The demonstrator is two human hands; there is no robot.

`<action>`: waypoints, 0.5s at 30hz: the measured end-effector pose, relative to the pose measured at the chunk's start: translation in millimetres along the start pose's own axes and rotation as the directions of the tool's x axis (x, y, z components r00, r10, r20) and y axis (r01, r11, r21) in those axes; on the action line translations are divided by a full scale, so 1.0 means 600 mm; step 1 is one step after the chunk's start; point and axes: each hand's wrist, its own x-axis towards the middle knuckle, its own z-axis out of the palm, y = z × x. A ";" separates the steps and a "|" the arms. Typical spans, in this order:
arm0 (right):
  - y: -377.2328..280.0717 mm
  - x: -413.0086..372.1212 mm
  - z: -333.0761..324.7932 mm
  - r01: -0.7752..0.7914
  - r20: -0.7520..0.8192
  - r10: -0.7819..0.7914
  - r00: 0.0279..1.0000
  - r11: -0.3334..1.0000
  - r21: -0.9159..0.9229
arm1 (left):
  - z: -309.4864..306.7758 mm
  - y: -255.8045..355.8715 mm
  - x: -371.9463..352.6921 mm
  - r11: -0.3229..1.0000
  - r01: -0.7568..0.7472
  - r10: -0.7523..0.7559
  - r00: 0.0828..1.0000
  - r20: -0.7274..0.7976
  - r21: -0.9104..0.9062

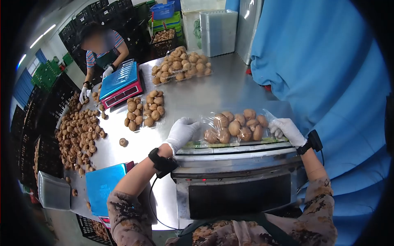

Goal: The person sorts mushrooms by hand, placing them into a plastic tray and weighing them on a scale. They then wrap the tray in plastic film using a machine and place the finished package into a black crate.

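Observation:
A clear plastic tray of brown mushrooms sits in front of me at the top of a metal wrapping machine, with shiny plastic film stretched over it. At the tray's left end, my white-gloved left hand is closed on the edge of the film. My right hand, gloved too, has its fingers curled round the film at the right end. Both wrists carry black strapped devices, and a cable hangs from the left one.
Loose mushrooms are heaped on the metal table's left side. Two filled trays stand near a blue-topped scale; more trays are stacked behind. A second scale is at my left. A co-worker stands across; a blue curtain hangs right.

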 end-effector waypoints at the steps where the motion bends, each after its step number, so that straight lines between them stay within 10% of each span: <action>1: -0.002 -0.004 0.006 -0.011 -0.064 0.013 0.998 1.000 0.021 | -0.002 -0.010 0.003 0.999 0.010 -0.009 1.000 0.024 -0.035; 6: -0.008 -0.005 0.035 -0.026 -0.259 0.034 0.965 0.999 0.035 | 0.011 -0.058 0.033 0.994 -0.102 0.099 0.991 -0.092 -0.030; 9: 0.006 0.007 0.034 0.070 -0.276 -0.062 0.959 0.997 0.018 | 0.034 0.009 -0.012 0.876 0.154 -0.155 0.987 0.034 -0.457; 11: 0.004 -0.003 0.038 0.177 -0.324 -0.169 0.931 0.984 -0.008 | 0.038 0.023 -0.025 0.905 0.137 -0.141 0.990 0.020 -0.402; 15: -0.033 -0.129 0.057 0.073 -0.347 0.015 0.938 0.968 0.240 | 0.045 0.050 -0.128 0.873 0.151 -0.139 0.988 0.062 -0.464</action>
